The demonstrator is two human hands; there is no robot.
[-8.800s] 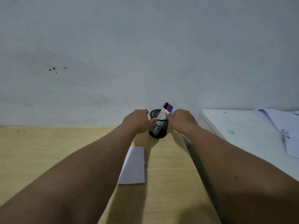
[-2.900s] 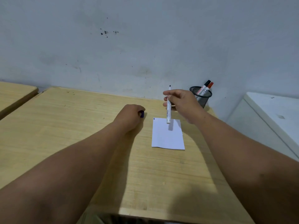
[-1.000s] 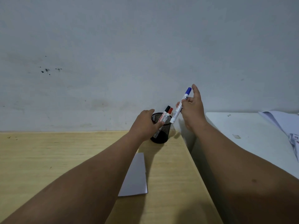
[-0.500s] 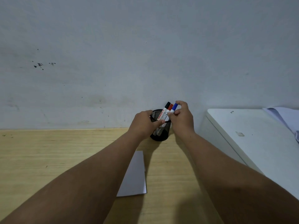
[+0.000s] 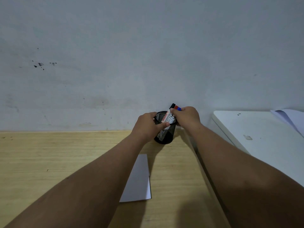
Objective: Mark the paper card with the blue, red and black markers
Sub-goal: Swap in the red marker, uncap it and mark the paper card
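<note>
A black mesh pen cup [image 5: 164,137] stands at the back of the wooden desk [image 5: 57,158], against the wall. My left hand [image 5: 148,125] grips its left side and rim. In the cup stand the black marker [image 5: 172,106], the red marker [image 5: 176,107] and the blue marker [image 5: 179,109], caps up. My right hand [image 5: 186,116] is pinched around the blue marker's upper barrel, with its thumb against the black marker's white barrel. The white paper card [image 5: 138,180] lies flat on the desk, nearer to me, partly under my left forearm.
A white table [image 5: 263,139] adjoins the desk on the right, with loose white papers [image 5: 291,117] at its far end. The grey wall [image 5: 148,55] rises directly behind the cup.
A second ago my right hand held the capped blue marker above the cup; it has since lowered it into the cup beside the red and black ones. My left hand has stayed on the cup.
</note>
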